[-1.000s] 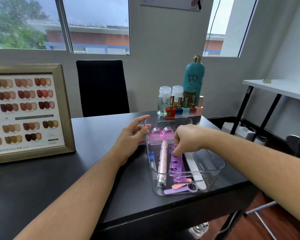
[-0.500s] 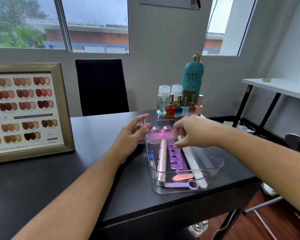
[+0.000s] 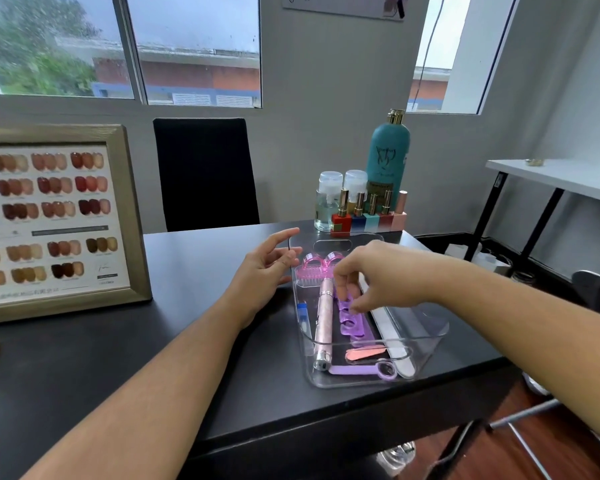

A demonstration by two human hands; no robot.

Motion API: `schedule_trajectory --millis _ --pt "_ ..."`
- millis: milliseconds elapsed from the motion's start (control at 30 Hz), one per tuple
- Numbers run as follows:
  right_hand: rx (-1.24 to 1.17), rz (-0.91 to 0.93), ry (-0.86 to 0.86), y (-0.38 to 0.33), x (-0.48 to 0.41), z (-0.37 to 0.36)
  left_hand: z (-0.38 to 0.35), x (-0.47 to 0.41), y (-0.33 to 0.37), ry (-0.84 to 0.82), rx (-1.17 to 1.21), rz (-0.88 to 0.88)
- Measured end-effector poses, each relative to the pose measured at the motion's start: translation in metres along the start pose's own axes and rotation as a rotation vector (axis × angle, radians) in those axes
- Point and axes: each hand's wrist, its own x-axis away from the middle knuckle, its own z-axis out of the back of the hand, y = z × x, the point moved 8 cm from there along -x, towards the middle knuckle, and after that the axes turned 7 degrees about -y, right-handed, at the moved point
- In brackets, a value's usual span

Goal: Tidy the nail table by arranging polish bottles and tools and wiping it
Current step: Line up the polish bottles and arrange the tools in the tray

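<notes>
Lifted a bit since before, right hand [image 3: 378, 275] pinches the purple foam toe separator [image 3: 352, 322] in the clear plastic tray [image 3: 426, 344], straightening it; left hand [image 3: 267, 271], spread, steadies the tray's side.

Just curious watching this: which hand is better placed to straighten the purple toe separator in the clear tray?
Right hand: its fingertips already hang over the separator inside the tray. The left hand rests open outside the tray's left wall.

clear plastic tray [image 3: 426, 344] right of frame centre on black table [image 3: 153, 358], holding pink brushes [image 3: 317, 266] at far end, pink pen-shaped tool [image 3: 324, 323], purple toe separator [image 3: 352, 323], white nail file [image 3: 392, 336], all lengthwise. polish bottles [image 3: 368, 216] upright in a row just behind tray, teal bottle [image 3: 388, 154] behind them.
</notes>
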Motion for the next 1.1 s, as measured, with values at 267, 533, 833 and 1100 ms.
schedule_trajectory --millis 267,533,833,1100 --pt "0.164 0.156 -0.07 -0.027 -0.019 -0.015 -0.001 0.0 0.001 -0.004 -0.014 -0.011" --pt "0.241 0.269 -0.031 -0.033 -0.017 -0.011 -0.001 -0.001 0.0 -0.01 -0.008 -0.014" --pt "0.014 0.162 0.162 -0.012 0.02 0.04 -0.002 -0.001 -0.002 -0.016 0.032 -0.01" --pt "-0.321 -0.161 0.27 0.027 0.017 0.026 -0.001 0.001 0.001 -0.003 0.018 -0.014"
